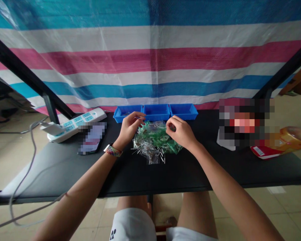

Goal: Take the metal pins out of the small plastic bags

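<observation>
My left hand [131,126] hovers at the left edge of a pile of green plastic pieces [155,134], its fingers loosely stretched and a little apart. On the pile's right side, the thumb and fingers of my right hand [181,131] are pinched together. Whatever lies between those fingertips is hidden or too small to name. Thin silvery metal pins [145,147] are heaped at the front left of the green pieces. A small clear plastic bag [153,157] lies at the near edge. Just behind the pile stand joined blue trays [157,117]; small pale pieces seem to lie in the left one.
To the left are a white power strip [77,124] with a plugged-in adapter and a phone [92,138]. Its grey cable [31,157] hangs over the table's left edge. A yellow-red packet [281,144] lies right, near a blurred object [243,124]. Striped sheeting [150,60] hangs behind.
</observation>
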### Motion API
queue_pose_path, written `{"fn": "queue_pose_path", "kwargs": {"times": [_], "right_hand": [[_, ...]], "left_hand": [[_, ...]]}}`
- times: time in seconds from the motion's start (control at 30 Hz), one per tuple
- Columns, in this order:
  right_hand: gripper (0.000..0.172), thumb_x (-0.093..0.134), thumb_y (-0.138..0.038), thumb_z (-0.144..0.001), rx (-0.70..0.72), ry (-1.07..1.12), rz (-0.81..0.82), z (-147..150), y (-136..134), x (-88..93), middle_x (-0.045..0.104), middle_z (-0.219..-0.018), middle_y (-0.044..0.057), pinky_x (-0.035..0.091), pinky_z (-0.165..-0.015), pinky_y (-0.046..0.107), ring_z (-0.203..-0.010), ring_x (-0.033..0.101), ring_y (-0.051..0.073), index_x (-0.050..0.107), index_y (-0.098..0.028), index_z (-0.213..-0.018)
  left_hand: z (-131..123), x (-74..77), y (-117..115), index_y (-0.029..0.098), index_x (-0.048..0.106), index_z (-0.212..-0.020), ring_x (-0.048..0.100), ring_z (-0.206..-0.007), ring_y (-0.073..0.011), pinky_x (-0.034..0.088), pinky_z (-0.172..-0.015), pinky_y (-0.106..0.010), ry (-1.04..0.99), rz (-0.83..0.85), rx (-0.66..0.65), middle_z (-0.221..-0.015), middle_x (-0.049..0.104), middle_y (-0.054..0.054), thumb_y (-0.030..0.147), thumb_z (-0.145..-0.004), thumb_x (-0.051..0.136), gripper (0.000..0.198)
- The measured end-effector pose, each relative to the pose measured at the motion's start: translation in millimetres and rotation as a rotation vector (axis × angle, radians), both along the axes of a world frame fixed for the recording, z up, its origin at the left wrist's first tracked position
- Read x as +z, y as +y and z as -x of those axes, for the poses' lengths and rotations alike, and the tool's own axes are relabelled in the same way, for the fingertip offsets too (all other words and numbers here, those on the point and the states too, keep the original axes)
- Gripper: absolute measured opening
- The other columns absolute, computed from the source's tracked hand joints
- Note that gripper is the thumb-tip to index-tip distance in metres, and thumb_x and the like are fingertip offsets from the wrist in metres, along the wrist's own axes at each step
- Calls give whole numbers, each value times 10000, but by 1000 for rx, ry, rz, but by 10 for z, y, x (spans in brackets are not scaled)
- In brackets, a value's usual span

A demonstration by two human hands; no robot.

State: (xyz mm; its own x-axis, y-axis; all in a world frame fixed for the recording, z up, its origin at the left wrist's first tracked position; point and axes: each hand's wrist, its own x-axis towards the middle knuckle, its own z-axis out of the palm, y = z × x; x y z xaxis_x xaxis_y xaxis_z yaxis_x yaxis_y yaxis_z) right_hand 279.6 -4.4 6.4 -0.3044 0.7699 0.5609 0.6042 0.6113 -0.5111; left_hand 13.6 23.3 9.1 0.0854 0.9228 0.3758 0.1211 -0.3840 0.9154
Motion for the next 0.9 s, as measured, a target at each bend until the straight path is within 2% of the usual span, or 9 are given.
{"fn": "queue_pose_path", "kwargs": {"times": [0.1,0.17,0.27,0.33,0.47,0.57,0.73,0.9], "right_hand": [[87,631,-175,-891,-63,222,65,3,43,-13,665,-824,18,486,-712,311,-709,607,176,591,-234,-841],[110,670,-275,-894,-41,430,202,16,78,-27,648,-743,1,493,-629,302,-632,615,171,585,-238,-835],[283,737,-480,-887,73,697,443,59,100,-36,650,-697,-13,526,-556,291,-582,658,174,590,-240,-858],[383,788,-568,-850,152,801,546,100,83,-31,667,-703,-17,576,-579,303,-592,689,179,594,-239,-877],[472,870,-606,-776,262,875,674,180,10,-12,677,-744,-28,639,-628,339,-575,697,169,608,-231,-891],[490,907,-600,-743,293,874,714,218,-37,2,693,-832,-18,663,-643,358,-613,722,176,648,-225,-924],[473,921,-609,-730,292,822,710,252,-76,29,712,-850,9,688,-660,383,-658,743,199,696,-221,-881],[459,932,-605,-721,244,820,656,255,-90,50,705,-797,-1,679,-633,381,-634,725,202,686,-238,-846]], "left_hand": [[-53,10,-73,188,784,-1134,727,-910,-227,563,-786,-323,221,-108,-100,-1058,797,-93,468,-949,752,337],[-80,20,-109,199,771,-1228,725,-1022,-247,553,-891,-343,318,-156,-165,-1153,801,-99,488,-947,784,403],[-138,27,-157,199,748,-1295,719,-1045,-246,531,-924,-342,325,-146,-225,-1131,806,-88,509,-961,783,456],[-193,24,-189,188,767,-1207,709,-982,-230,525,-876,-328,266,-109,-232,-1066,797,-79,527,-981,756,408],[-299,6,-241,177,722,-918,601,-724,-157,451,-665,-276,94,-22,-207,-808,689,-17,549,-961,770,377],[-333,-1,-259,179,671,-834,539,-650,-132,403,-612,-261,45,7,-208,-717,624,10,540,-921,817,399],[-329,25,-286,192,634,-733,510,-610,-131,388,-579,-262,98,-6,-177,-665,600,7,580,-920,795,460],[-321,51,-323,194,613,-564,480,-513,-133,369,-538,-284,199,8,-154,-518,542,-11,672,-1005,630,651]]}}
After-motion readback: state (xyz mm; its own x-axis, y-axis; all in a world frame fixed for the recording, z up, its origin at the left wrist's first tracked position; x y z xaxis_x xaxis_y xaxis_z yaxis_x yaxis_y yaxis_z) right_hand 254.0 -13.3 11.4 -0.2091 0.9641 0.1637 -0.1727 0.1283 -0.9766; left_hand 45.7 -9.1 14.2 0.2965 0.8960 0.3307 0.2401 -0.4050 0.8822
